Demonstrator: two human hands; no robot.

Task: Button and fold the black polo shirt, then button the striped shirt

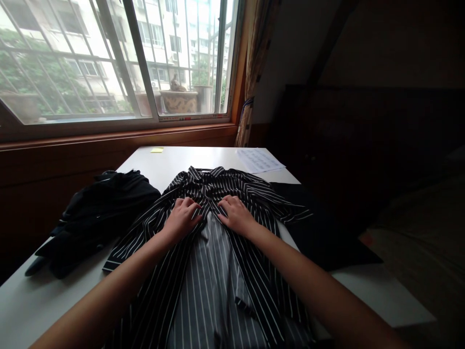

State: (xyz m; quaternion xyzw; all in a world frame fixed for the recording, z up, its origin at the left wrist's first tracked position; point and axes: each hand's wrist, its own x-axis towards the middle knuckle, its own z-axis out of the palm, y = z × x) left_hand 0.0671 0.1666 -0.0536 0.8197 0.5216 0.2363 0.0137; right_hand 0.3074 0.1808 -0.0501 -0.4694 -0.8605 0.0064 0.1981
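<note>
A black long-sleeved shirt dress with white stripes (pixel 210 186) lies spread on the white table, collar at the far end. Its front is parted below the waist, baring the greyer inner side. My left hand (pixel 182 216) rests on the left front panel, fingers bent and thumb apart from them. Opposite it, my right hand (pixel 236 213) touches the right front panel, its thumb and fingers likewise apart. Both hands lie close to the middle opening, tips facing each other. The garment's lower end runs out of view toward me.
A heap of dark clothing (pixel 105 208) lies on the table's left side. Flat dark cloth (pixel 327 237) hangs over the right edge. Printed paper (pixel 259 160) and a yellow sticky note (pixel 157 150) sit on the table (pixel 203 154) at the far end, below a barred window (pixel 181 58).
</note>
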